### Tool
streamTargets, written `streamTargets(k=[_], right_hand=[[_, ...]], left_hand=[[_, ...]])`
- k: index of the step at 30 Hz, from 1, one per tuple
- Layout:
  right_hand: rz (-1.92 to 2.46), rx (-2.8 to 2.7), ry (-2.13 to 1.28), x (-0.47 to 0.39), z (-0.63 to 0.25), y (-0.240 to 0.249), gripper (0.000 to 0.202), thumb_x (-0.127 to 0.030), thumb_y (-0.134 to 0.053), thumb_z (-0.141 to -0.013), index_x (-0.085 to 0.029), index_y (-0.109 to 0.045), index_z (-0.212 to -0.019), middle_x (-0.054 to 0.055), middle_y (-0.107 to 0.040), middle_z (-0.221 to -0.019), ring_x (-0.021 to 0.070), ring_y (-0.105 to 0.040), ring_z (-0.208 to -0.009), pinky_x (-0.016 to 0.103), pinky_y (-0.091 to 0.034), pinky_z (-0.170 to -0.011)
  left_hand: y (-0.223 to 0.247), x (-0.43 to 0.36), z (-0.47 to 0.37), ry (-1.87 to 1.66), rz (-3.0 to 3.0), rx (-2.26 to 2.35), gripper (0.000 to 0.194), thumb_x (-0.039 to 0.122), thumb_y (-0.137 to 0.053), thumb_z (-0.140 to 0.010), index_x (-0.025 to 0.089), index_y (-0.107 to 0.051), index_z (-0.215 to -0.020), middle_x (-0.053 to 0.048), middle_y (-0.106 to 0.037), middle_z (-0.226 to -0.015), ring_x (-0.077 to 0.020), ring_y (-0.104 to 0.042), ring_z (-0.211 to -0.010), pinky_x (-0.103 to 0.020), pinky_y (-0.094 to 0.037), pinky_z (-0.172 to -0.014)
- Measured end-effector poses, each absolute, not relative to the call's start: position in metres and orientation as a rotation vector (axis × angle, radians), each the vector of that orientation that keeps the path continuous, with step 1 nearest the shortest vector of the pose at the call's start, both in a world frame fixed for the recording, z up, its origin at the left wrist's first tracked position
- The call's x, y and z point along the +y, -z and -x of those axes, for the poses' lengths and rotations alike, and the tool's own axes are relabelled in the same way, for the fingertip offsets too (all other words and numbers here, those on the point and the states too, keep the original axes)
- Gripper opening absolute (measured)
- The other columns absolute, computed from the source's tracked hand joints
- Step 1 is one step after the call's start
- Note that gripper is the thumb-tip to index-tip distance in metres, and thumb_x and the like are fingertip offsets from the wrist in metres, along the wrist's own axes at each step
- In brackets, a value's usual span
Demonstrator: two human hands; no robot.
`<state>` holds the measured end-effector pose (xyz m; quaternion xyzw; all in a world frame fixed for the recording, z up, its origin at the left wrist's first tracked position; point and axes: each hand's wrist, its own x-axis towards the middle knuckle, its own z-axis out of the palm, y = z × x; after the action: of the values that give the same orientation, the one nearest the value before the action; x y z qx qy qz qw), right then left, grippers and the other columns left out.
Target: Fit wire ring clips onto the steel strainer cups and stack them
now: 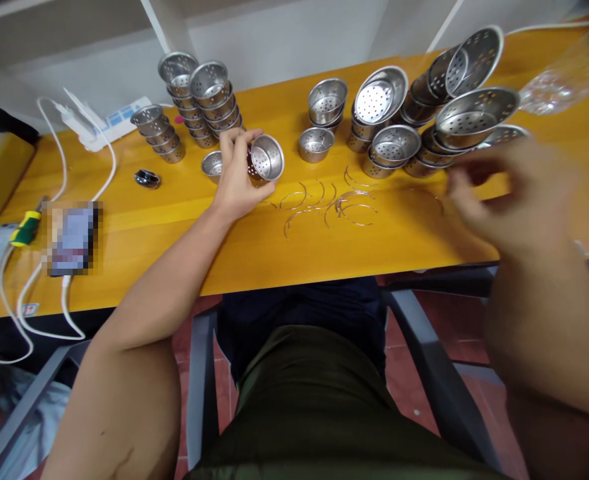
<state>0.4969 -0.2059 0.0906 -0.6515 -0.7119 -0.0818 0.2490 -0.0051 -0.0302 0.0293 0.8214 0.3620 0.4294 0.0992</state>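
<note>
My left hand (234, 175) is closed around a small perforated metal cup (268, 159), tipped so that its open mouth faces right. Beside that hand, partly hidden behind it, stands another small cup (211, 165). At the right, my right hand (522, 193) is raised over the table, its fingers curled but smeared by motion. Whether anything is between them I cannot make out. Nearest to it are stacked perforated cups (477, 117). Several thin curved wires (339, 203) lie loose on the table between my hands.
More perforated cups stand in stacks at the back left (214, 100) and back centre (327, 100). On the left are a power strip (117, 125), a phone (74, 239) on a white cable, a green-and-yellow screwdriver (26, 228) and a small dark object (147, 178). A clear plastic bag (557, 83) lies far right.
</note>
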Motion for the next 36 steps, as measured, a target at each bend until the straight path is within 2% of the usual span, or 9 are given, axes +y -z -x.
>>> streamTargets(k=[2, 5, 7, 12, 19, 25, 28, 32, 36], right_hand=[[1.408, -2.296, -0.059, -0.209, -0.469, -0.094, 0.029, -0.045, -0.071, -0.123, -0.027, -0.084, -0.141, 0.022, -0.088, -0.122, 0.0404, -0.089, -0.104, 0.058, -0.075, -0.1], [1.345, -2.463, -0.167, -0.195, -0.437, -0.089, 0.054, -0.047, -0.058, -0.128, -0.018, -0.078, -0.169, 0.029, -0.082, -0.162, 0.0499, -0.089, -0.134, 0.07, -0.076, -0.118], [1.406, -2.519, -0.172, -0.179, -0.425, -0.082, 0.056, -0.049, -0.056, -0.128, -0.022, -0.078, -0.172, 0.026, -0.079, -0.165, 0.0522, -0.087, -0.139, 0.075, -0.075, -0.119], [1.419, -2.647, -0.126, -0.152, -0.405, -0.084, 0.04, -0.045, -0.056, -0.129, -0.029, -0.089, -0.143, 0.02, -0.082, -0.145, 0.0472, -0.087, -0.121, 0.063, -0.073, -0.096], [1.331, -2.843, -0.069, -0.136, -0.37, -0.114, 0.031, -0.029, -0.054, -0.125, -0.026, -0.083, -0.114, 0.016, -0.085, -0.128, 0.0362, -0.082, -0.1, 0.048, -0.054, -0.078], [1.12, -2.841, -0.343, -0.119, -0.373, -0.153, 0.008, -0.025, -0.069, -0.11, -0.025, -0.077, -0.108, 0.012, -0.084, -0.116, 0.0296, -0.076, -0.096, 0.046, -0.06, -0.092], [1.188, -2.771, -0.396, -0.112, -0.377, -0.184, 0.01, -0.019, -0.079, -0.103, -0.024, -0.083, -0.111, 0.007, -0.087, -0.107, 0.0253, -0.076, -0.085, 0.042, -0.056, -0.085], [1.493, -2.714, -0.342, -0.104, -0.365, -0.218, 0.02, -0.007, -0.087, -0.104, -0.025, -0.09, -0.113, -0.002, -0.087, -0.092, 0.0173, -0.073, -0.074, 0.036, -0.052, -0.078], [1.483, -2.606, -0.425, -0.098, -0.344, -0.217, 0.019, -0.003, -0.084, -0.108, -0.022, -0.084, -0.108, -0.002, -0.084, -0.094, 0.0157, -0.07, -0.081, 0.036, -0.058, -0.091]], left_hand=[[-0.032, -0.032, 0.003, -1.246, -2.475, 1.002, 0.103, 0.065, -0.113, -0.097, 0.034, -0.058, -0.179, -0.019, -0.061, -0.176, -0.0528, -0.061, -0.176, -0.075, -0.045, -0.159], [-0.035, -0.034, 0.002, -1.208, -2.524, 0.926, 0.106, 0.073, -0.11, -0.097, 0.032, -0.057, -0.179, -0.02, -0.067, -0.175, -0.0524, -0.067, -0.17, -0.074, -0.052, -0.154], [-0.036, -0.034, 0.003, -1.212, -2.524, 0.911, 0.106, 0.077, -0.108, -0.099, 0.031, -0.056, -0.18, -0.02, -0.068, -0.176, -0.0518, -0.069, -0.17, -0.073, -0.053, -0.154], [-0.036, -0.035, 0.002, -1.2, -2.478, 0.937, 0.108, 0.084, -0.106, -0.098, 0.033, -0.057, -0.179, -0.02, -0.069, -0.178, -0.0517, -0.068, -0.172, -0.071, -0.052, -0.155], [-0.037, -0.037, 0.001, -1.153, -2.514, 0.929, 0.109, 0.082, -0.107, -0.099, 0.031, -0.056, -0.181, -0.02, -0.068, -0.179, -0.0511, -0.068, -0.172, -0.069, -0.053, -0.155], [-0.039, -0.038, 0.002, -1.168, -2.451, 0.99, 0.106, 0.084, -0.106, -0.099, 0.033, -0.059, -0.179, -0.018, -0.071, -0.178, -0.0509, -0.069, -0.173, -0.071, -0.051, -0.157], [-0.037, -0.039, 0.001, -1.177, -2.39, 1.056, 0.104, 0.087, -0.106, -0.097, 0.035, -0.062, -0.176, -0.017, -0.073, -0.175, -0.0513, -0.071, -0.171, -0.074, -0.051, -0.156], [-0.036, -0.039, -0.001, -1.199, -2.335, 1.079, 0.101, 0.091, -0.103, -0.099, 0.036, -0.064, -0.174, -0.017, -0.074, -0.176, -0.0504, -0.072, -0.172, -0.074, -0.053, -0.155], [-0.038, -0.04, -0.001, -1.202, -2.276, 1.123, 0.104, 0.094, -0.101, -0.097, 0.033, -0.064, -0.174, -0.019, -0.073, -0.179, -0.0497, -0.07, -0.174, -0.071, -0.053, -0.156]])
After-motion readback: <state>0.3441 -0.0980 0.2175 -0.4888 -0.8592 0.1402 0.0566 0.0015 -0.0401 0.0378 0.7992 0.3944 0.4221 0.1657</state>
